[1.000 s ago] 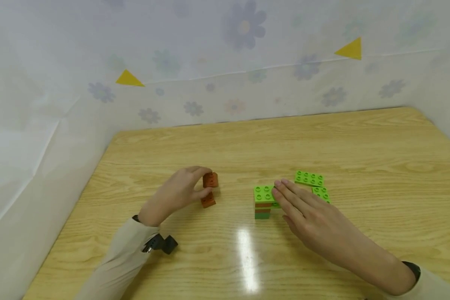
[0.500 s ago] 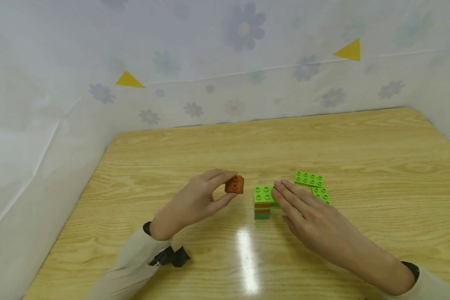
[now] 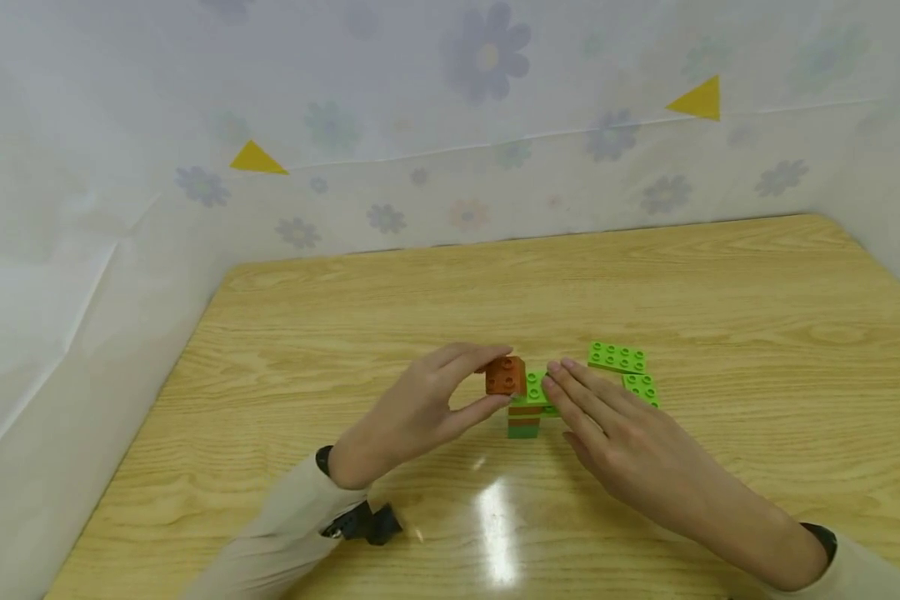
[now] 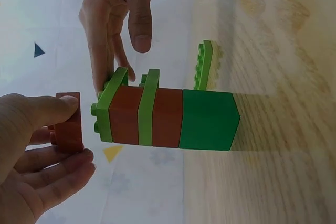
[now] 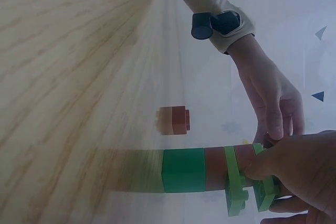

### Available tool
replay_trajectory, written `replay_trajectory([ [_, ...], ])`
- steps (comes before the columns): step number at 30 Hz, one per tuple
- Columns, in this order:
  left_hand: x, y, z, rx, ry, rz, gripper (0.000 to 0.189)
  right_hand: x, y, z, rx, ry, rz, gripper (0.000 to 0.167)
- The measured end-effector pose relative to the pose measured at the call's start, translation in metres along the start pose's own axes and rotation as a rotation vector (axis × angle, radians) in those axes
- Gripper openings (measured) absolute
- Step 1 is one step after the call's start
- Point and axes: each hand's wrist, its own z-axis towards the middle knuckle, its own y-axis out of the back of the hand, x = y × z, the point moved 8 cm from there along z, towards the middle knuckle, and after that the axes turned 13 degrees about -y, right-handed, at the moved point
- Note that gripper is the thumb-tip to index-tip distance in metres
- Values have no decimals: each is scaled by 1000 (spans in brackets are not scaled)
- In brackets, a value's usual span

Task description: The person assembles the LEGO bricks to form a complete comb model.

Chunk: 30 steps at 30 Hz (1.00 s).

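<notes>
My left hand pinches a red-brown toy brick between thumb and fingers. In the left wrist view a gap shows between this brick and the studded top of a block stack. The stack has a dark green brick at its base, then red-brown bricks alternating with light green plates. My right hand lies with straight fingers on the top light green plate, right of the held brick. Its thumb hangs apart from the stack in the left wrist view.
Two loose light green plates lie on the wooden table beyond the right hand. Another red-brown brick sits on the table, shown in the right wrist view. A white flowered sheet stands behind and beside the table.
My left hand has lifted one red-brown brick off the table and carried it rightward to over the stack's left end. The right hand has stayed in place.
</notes>
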Motion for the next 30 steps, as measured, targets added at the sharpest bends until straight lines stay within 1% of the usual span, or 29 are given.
replay_trajectory([
  [4, -1, -5, 2, -41, -6, -9, 44, 1, -1, 0, 2, 0, -1, 56],
  [11, -3, -11, 1, -112, -29, -56, 40, 1, 0, -1, -10, -2, 12, 55],
  [19, 4, -15, -2, -172, 9, -84, 41, 1, 1, -1, -5, -10, 8, 56],
  [24, 4, -15, -1, -174, 11, -69, 41, -1, 1, 0, 4, -23, 28, 57],
  [30, 2, -14, 5, -128, 32, -67, 36, -6, 9, 5, 19, -94, 169, 58],
])
